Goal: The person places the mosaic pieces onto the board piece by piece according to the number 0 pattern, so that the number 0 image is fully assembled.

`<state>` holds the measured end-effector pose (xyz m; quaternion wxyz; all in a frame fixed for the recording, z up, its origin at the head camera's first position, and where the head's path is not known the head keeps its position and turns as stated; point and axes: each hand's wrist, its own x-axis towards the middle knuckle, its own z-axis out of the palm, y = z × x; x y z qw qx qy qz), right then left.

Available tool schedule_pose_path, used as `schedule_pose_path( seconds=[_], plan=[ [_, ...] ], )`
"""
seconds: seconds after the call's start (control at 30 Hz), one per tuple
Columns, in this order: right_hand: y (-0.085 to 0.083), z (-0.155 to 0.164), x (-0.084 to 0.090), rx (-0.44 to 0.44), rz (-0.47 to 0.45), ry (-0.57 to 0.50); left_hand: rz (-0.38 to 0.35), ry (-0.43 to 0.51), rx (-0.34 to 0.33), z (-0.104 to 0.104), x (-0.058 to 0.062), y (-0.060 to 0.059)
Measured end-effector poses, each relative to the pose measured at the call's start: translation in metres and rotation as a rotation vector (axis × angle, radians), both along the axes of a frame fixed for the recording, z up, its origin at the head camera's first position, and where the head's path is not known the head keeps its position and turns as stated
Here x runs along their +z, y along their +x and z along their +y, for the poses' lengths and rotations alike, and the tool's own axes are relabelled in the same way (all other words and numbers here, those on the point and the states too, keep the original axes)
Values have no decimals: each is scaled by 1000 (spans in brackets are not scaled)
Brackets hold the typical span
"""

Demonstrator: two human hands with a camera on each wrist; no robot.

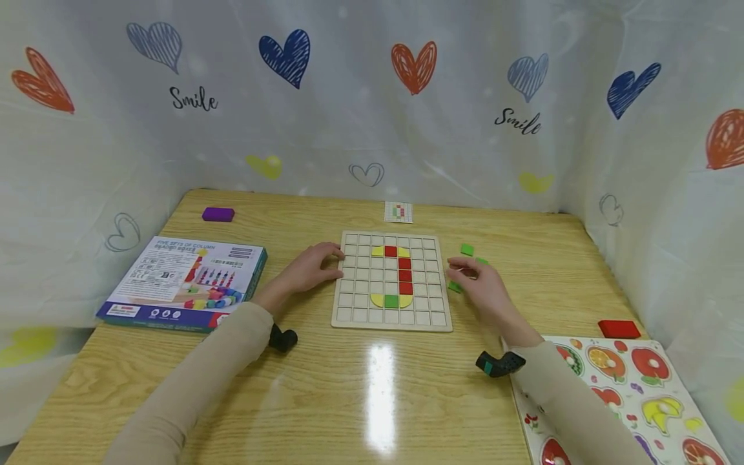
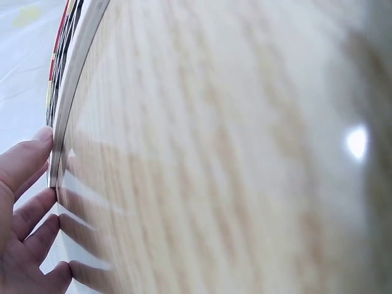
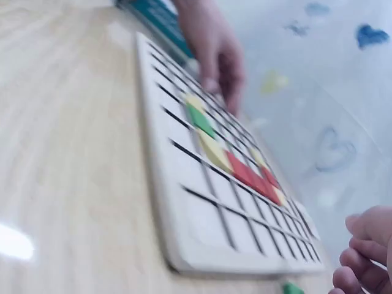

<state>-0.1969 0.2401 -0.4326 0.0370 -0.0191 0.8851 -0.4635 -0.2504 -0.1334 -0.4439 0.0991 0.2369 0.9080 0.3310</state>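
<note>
A wooden grid board [image 1: 360, 310] lies in the middle of the table, with red, yellow and green tiles [image 1: 401, 274] set in a column of its cells. My left hand [image 1: 310, 268] rests against the board's left edge, its fingers [image 2: 24, 208] straight along the rim [image 2: 70, 86]. My right hand [image 1: 479, 284] hovers just right of the board among loose green tiles [image 1: 467, 249]. Its fingers [image 3: 367, 257] are loosely curled and nothing shows between them. One green tile [image 3: 293, 288] lies by the board's corner [image 3: 208, 226]. The left hand [image 3: 214, 49] shows on the far side.
A blue toy box [image 1: 183, 281] lies at the left and a purple block [image 1: 217, 214] behind it. A small pattern card [image 1: 398, 212] sits beyond the board. A red block [image 1: 619, 329] and a fruit puzzle board [image 1: 628, 387] lie at the right. A heart-printed curtain encloses the table.
</note>
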Motion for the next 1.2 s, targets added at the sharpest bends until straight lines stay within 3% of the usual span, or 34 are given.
schedule_pose_path(
  seconds=[0.2, 0.37, 0.57, 0.73, 1.2],
  plan=[
    [-15, 47, 1, -110, -5, 52, -1, -2, 9, 0, 0, -1],
    [-25, 69, -5, -102, -40, 147, 0, -5, 6, 0, 0, -2],
    [-31, 71, -4, -25, -59, 218, -2, -10, 7, -1, 0, -1],
    [-37, 68, -7, 22, -16, 264, 2, -14, 8, -1, 0, -1],
    [-38, 68, -11, 41, 90, 334, 5, -25, 11, 0, 1, 0]
  ],
)
